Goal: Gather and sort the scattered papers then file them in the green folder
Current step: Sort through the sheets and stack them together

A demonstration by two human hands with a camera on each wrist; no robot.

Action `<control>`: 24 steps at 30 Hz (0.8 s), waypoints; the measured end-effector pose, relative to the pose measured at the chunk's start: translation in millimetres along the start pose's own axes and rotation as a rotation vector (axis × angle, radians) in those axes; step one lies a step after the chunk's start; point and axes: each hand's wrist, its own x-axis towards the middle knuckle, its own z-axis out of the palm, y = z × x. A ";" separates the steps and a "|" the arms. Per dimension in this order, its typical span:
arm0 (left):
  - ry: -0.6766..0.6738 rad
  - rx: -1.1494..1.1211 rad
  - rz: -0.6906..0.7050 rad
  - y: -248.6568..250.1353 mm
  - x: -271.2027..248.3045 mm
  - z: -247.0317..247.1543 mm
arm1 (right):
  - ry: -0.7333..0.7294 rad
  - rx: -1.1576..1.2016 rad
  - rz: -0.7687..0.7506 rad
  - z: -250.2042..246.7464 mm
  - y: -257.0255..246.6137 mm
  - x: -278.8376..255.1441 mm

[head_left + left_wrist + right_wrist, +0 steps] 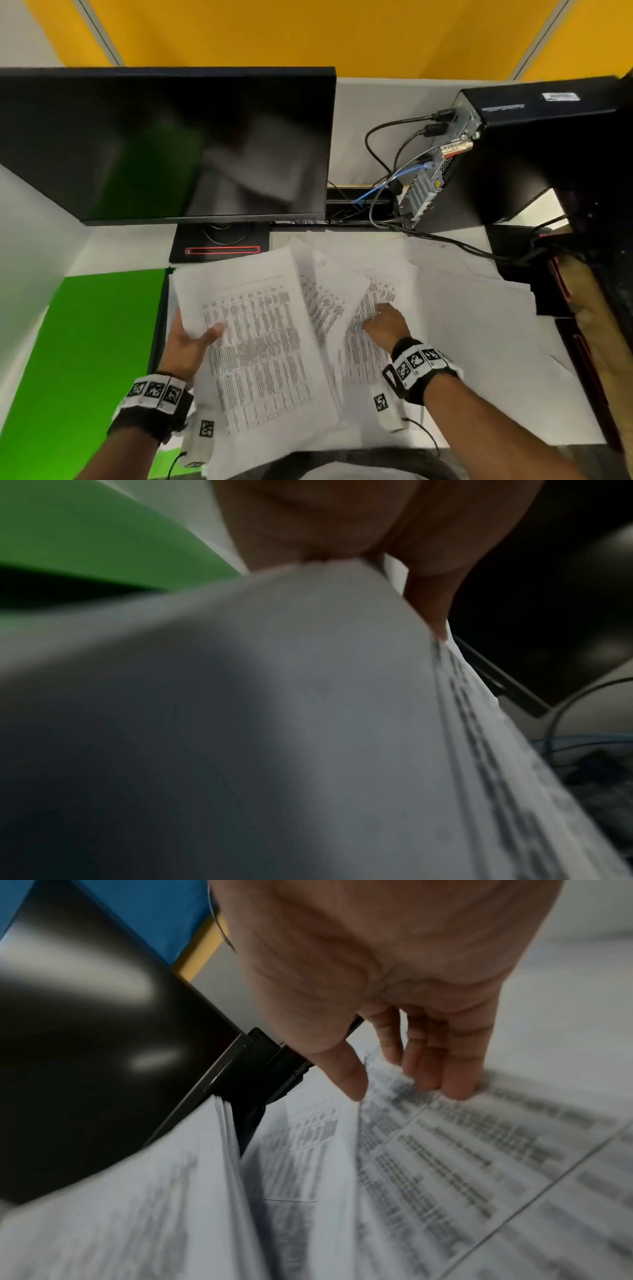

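Item 1, far left: green folder (85, 342). Lies flat on the desk (113, 253), closed as far as the head view shows, nothing filed in it. Its inner edge sits just beside the gathered papers.

Item 2: left hand (186, 344). Thumb on top and fingers beneath, clamped on the left edge of the gathered stack (257, 346), which it holds lifted and tilted above the desk. The left wrist view confirms it: thumb (431, 588) pressed on the upper sheet, several page edges fanned out below.

Item 3: gathered stack. Several white sheets printed with dense tables of small text, roughly squared, the edges not yet flush.

Item 4, centre right: loose sheets (373, 308). Overlapping at odd angles, printed like the stack; further plain white sheets (479, 308) spread on towards the right.

Item 5: right hand (388, 323). Fingers (455, 1080) bent down onto a loose printed sheet, thumb just beside its edge; a pinch looks to be forming, but whether the sheet is actually gripped cannot be told.

Item 6, behind: monitor (164, 144), dark; computer case (513, 154) with cables, far right.

Progress, by judgement: gathering partly done. Many sheets remain on the desk. Squaring, sorting and filing are all still to come.
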 end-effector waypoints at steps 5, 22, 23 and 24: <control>0.138 0.134 -0.029 -33.2 -1.0 -28.3 | -0.018 0.180 0.129 31.1 -31.2 -7.2; 0.207 0.264 -0.089 -44.6 -0.2 -23.6 | 0.183 0.349 -0.150 85.8 -49.3 -59.9; 0.197 0.247 -0.076 -44.3 -0.8 -24.5 | 0.193 0.330 -0.182 80.8 -48.0 -60.2; 0.184 0.233 -0.066 -44.3 -0.7 -25.4 | 0.186 0.325 -0.191 72.4 -47.2 -59.9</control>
